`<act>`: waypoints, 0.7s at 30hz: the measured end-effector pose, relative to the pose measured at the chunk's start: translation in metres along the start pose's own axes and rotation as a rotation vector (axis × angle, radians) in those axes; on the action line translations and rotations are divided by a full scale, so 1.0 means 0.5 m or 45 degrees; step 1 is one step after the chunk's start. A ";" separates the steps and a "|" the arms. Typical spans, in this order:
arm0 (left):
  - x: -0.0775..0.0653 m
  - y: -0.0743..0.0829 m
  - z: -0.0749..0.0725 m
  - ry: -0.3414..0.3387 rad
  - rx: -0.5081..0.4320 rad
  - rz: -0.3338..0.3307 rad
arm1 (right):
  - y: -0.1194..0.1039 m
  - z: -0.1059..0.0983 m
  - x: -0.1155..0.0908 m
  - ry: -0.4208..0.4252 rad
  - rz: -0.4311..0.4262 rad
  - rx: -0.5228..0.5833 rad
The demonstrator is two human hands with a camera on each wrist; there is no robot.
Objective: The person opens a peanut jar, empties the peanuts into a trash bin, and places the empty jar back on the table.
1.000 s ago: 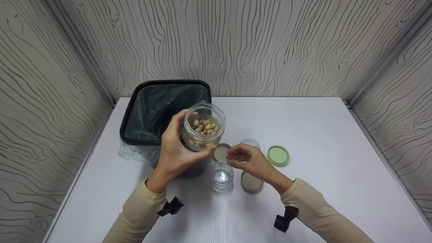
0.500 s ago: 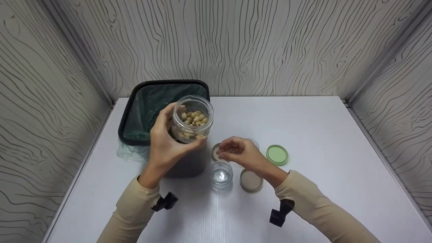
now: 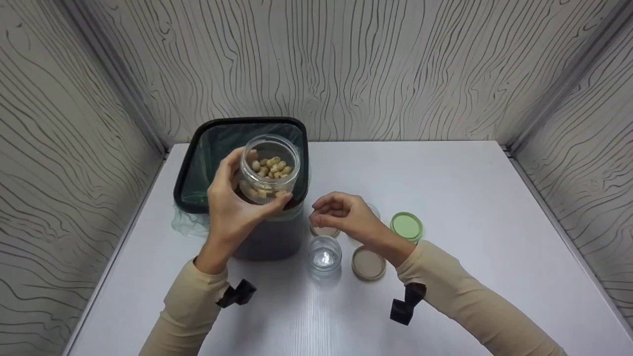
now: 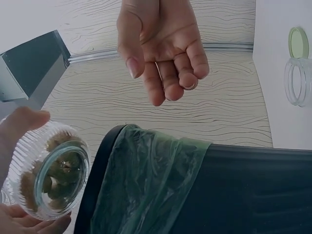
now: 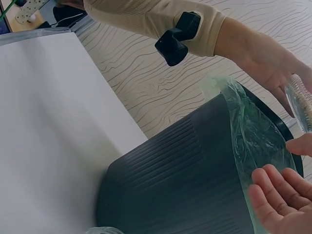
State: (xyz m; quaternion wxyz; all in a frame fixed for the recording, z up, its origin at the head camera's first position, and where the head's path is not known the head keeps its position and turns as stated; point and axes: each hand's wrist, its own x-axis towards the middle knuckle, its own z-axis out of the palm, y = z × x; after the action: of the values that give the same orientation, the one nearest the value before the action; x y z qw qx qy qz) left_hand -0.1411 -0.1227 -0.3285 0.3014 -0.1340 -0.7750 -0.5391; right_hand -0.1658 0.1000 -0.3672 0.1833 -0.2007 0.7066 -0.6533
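Observation:
My left hand grips a clear ribbed jar by its side. Shelled-looking or whole peanuts lie inside; the jar has no lid and leans slightly, above the near right part of a dark bin. A green bag lines the bin and folds over its rim. My right hand hovers right of the bin, fingers loosely bent and holding nothing. Beneath it a beige lid is partly covered. In the left wrist view the jar's base faces the camera.
On the white table stands a small clear jar, with another beige lid to its right. A green lid lies farther right. Another clear jar is mostly hidden behind my right hand.
My left hand has carried the peanut jar left and away from me, over the bin. My right hand has shifted left and slightly farther away, still holding nothing.

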 end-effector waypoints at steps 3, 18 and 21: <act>0.003 -0.001 -0.004 0.020 -0.007 0.000 | -0.008 0.004 0.007 -0.001 0.013 0.031; 0.006 -0.003 -0.018 0.060 0.025 -0.032 | -0.027 0.023 0.031 -0.007 0.133 0.275; 0.007 -0.005 -0.019 0.062 0.021 -0.030 | -0.031 0.019 0.039 0.010 0.199 0.357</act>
State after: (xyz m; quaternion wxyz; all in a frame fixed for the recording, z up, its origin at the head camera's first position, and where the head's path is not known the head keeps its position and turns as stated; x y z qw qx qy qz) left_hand -0.1420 -0.1325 -0.3259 0.3147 -0.1092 -0.7733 -0.5394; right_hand -0.1768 0.0807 -0.3526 0.2570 -0.1149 0.6227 -0.7301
